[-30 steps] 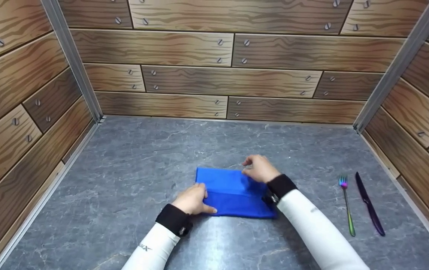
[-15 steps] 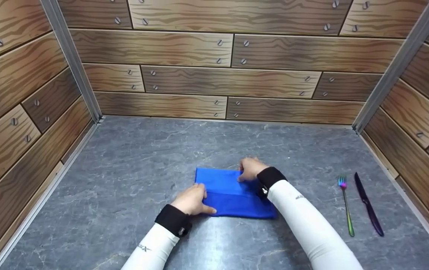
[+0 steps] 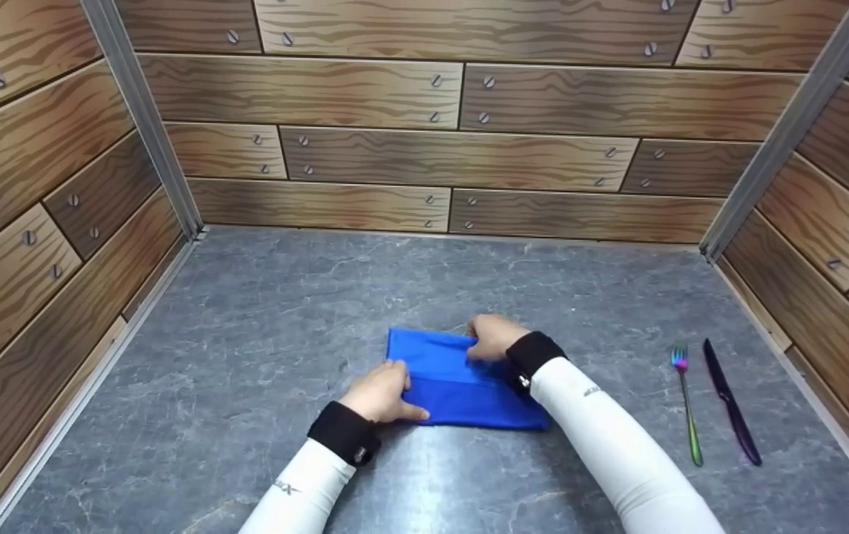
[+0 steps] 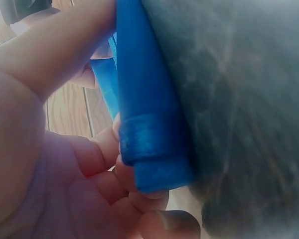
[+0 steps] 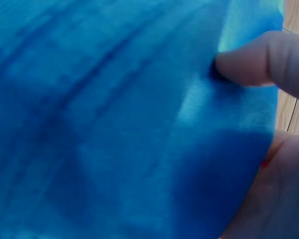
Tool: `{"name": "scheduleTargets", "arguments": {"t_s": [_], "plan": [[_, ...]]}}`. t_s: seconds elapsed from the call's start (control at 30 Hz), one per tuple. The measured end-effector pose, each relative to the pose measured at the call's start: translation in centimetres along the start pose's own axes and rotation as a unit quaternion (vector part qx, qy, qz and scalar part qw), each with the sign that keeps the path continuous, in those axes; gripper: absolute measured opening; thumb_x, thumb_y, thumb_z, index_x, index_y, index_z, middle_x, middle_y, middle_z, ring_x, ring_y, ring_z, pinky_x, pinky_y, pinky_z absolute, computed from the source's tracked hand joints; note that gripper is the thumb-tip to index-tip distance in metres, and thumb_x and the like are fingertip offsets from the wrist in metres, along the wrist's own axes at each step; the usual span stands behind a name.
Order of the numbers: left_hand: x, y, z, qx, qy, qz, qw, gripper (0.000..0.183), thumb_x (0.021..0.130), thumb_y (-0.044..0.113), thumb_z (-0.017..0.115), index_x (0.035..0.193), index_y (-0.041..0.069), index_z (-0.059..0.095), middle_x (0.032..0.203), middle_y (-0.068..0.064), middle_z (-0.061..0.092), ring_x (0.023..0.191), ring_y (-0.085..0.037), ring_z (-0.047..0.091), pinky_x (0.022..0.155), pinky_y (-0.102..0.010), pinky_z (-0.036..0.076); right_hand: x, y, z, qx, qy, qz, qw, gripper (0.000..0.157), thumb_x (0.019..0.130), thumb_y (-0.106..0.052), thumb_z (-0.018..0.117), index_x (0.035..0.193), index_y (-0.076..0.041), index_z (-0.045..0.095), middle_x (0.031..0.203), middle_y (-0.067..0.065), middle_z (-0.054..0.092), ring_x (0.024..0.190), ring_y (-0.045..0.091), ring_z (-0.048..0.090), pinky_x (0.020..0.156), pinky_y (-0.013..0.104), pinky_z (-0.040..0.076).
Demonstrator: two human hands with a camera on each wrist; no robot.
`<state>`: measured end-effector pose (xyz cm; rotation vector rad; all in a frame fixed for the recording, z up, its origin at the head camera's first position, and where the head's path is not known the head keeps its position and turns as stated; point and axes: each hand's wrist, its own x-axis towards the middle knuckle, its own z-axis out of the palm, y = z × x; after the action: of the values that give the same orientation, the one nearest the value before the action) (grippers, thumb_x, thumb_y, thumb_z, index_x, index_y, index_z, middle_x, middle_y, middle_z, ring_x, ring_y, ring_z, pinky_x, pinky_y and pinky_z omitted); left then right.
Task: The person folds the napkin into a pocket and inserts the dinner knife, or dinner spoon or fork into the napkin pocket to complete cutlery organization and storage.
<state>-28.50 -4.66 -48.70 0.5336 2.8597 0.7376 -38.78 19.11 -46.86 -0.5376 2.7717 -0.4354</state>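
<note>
A folded blue cloth point(image 3: 480, 404) lies on the grey table, a fold line running across its middle. My left hand point(image 3: 378, 393) grips its left end, the thumb along the near edge. In the left wrist view the fingers curl against the end of the layered cloth point(image 4: 147, 89). At the far edge, toward the right, my right hand point(image 3: 497, 338) pinches the cloth. The right wrist view has the thumb point(image 5: 249, 59) pressing into the top of the blue fabric point(image 5: 114, 124), with the other fingers partly hidden behind its edge.
To the right lie a rainbow-coloured fork point(image 3: 686, 408) and a dark purple knife point(image 3: 732, 404), side by side. Wood-patterned walls point(image 3: 372, 156) with metal corner posts enclose the marbled grey table point(image 3: 283, 311) at the back and both sides.
My right hand has moved left and down onto the cloth's far edge and now pinches it. The left hand stays at the left end.
</note>
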Motion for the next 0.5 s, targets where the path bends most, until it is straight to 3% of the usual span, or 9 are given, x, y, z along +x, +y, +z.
{"name": "scheduleTargets", "arguments": {"t_s": [0.13, 0.33, 0.5], "plan": [[0.1, -0.1, 0.1, 0.002, 0.002, 0.002, 1.0, 0.049, 0.079, 0.037, 0.092, 0.099, 0.007, 0.059, 0.091, -0.003, 0.059, 0.082, -0.02, 0.056, 0.077, -0.041, 0.053, -0.2, 0.1, 0.1, 0.011, -0.007, -0.002, 1.0, 0.024, 0.085, -0.018, 0.075, 0.103, -0.004, 0.068, 0.084, 0.0, 0.062, 0.073, 0.014, 0.056, 0.064, 0.025, 0.043], [0.0, 0.0, 0.0, -0.007, 0.007, 0.001, 1.0, 0.054, 0.079, 0.036, 0.092, 0.109, 0.006, 0.058, 0.101, -0.011, 0.066, 0.095, -0.03, 0.066, 0.086, -0.048, 0.056, -0.4, 0.3, 0.2, 0.021, 0.001, -0.018, 1.0, 0.009, 0.084, -0.015, 0.07, 0.092, -0.009, 0.069, 0.075, -0.004, 0.056, 0.067, 0.013, 0.052, 0.061, 0.025, 0.041], [-0.1, 0.1, -0.1, -0.014, 0.01, 0.005, 0.9998, 0.059, 0.079, 0.035, 0.093, 0.114, 0.006, 0.057, 0.107, -0.014, 0.068, 0.104, -0.035, 0.068, 0.09, -0.052, 0.057, -1.1, 0.3, -0.2, 0.022, 0.032, -0.049, 0.998, 0.01, 0.084, -0.011, 0.07, 0.093, -0.008, 0.067, 0.078, -0.004, 0.053, 0.072, 0.014, 0.05, 0.067, 0.028, 0.04]]}}
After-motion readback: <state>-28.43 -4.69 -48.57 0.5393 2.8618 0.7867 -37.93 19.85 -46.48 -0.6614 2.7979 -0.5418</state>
